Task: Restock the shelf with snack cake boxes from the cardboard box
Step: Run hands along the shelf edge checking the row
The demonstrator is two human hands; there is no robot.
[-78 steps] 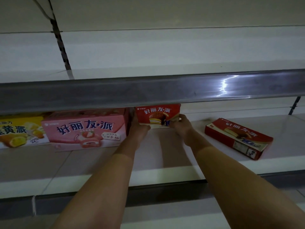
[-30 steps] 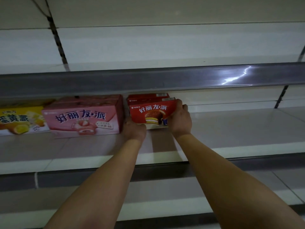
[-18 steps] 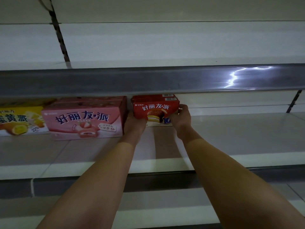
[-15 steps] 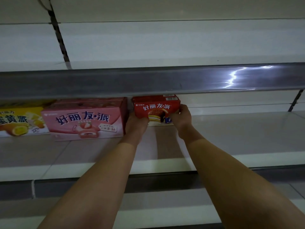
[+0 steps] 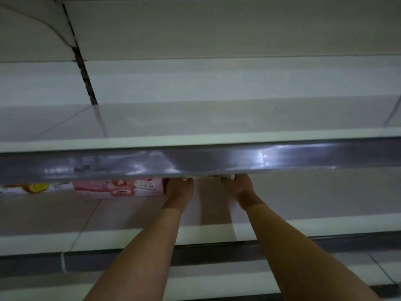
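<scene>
We reach both bare forearms into a dim, smooth white shelf [image 5: 303,200], whose upper neighbour carries a glossy grey rail [image 5: 195,161] that hides our fingertips, so we cannot tell whether the left hand [image 5: 179,191] or right hand [image 5: 237,186] is gripping or merely pressing. Between the hands only a thin pale sliver of the box [image 5: 207,177] peeks below that rail; it sits at the back of the shelf, but its facing and long axis are hidden. Just left of our left hand lies a long matte pink box [image 5: 117,189], lengthwise along the shelf, with a yellow box [image 5: 28,188] beyond it.
</scene>
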